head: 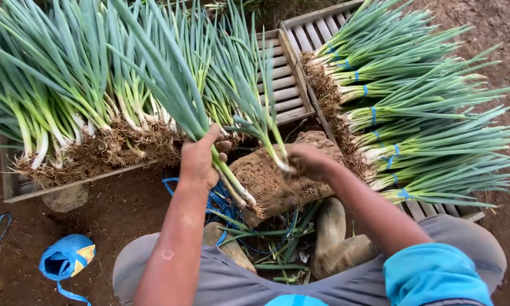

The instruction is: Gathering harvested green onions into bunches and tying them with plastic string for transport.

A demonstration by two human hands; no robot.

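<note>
A big heap of loose spring onions [85, 96] lies on a wooden pallet [283, 73] at far left; tied bundles [413, 119] are stacked at right. Near the middle, the left hand [199, 161] is closed around a bunch of onions [232, 181], while the right hand [308, 161] pinches one onion stalk [272, 150]. A blue twine roll [65, 259] sits near left.

Bare brown soil [136, 209] carries two slatted wooden pallets. The left pallet [283, 79] holds loose spring onions [85, 102]; the right pallet [311, 28] holds tied bundles [413, 113]. A blue string roll [65, 260] lies on the soil.
</note>
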